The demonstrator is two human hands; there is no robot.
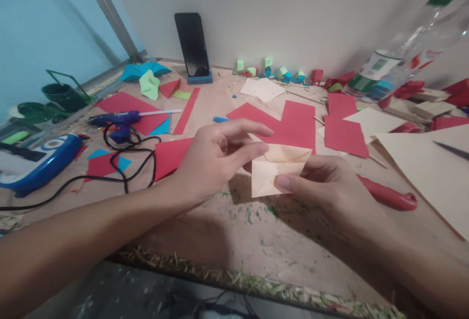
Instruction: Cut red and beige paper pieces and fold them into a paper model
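Left forearm enters from the lower left edge and runs up and right, bare, wrist nearly straight. Left hand (216, 158) is held above the surface, palm turned toward the right, index finger extended level, thumb below it, both tips closed in a pinch at the right. Remaining fingers curl under.

Right forearm enters from the lower right corner and runs up and left. Right hand (322, 182) sits lower than the left, back of hand up, thumb pointing left, pressed flat against curled fingers in a pinch.
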